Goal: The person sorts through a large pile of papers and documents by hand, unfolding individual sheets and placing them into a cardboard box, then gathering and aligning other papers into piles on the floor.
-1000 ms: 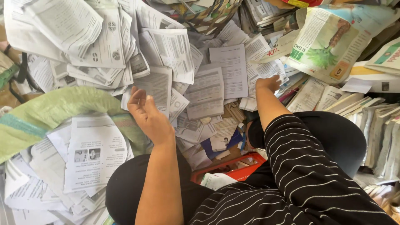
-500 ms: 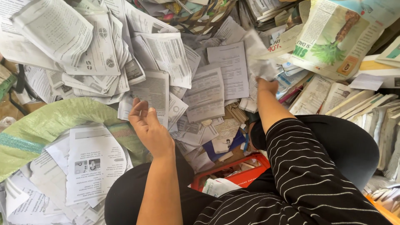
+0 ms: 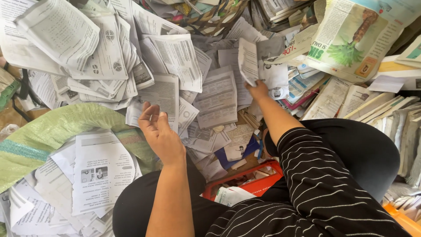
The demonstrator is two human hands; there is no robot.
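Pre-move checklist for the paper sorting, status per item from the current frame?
1. Right hand has a grip on the folded printed sheet: ok, sheet lifted above the pile.
2. Only one sheet in that grip: cannot tell, a second page sits right behind it.
3. Left hand free: ok, open and holding nothing.
4. Green woven sack mouth open: ok, printed sheets lie inside.
5. Path from the right hand to the sack unobstructed: not ok, the left hand lies between.
6. Red tray between the knees reachable: ok.
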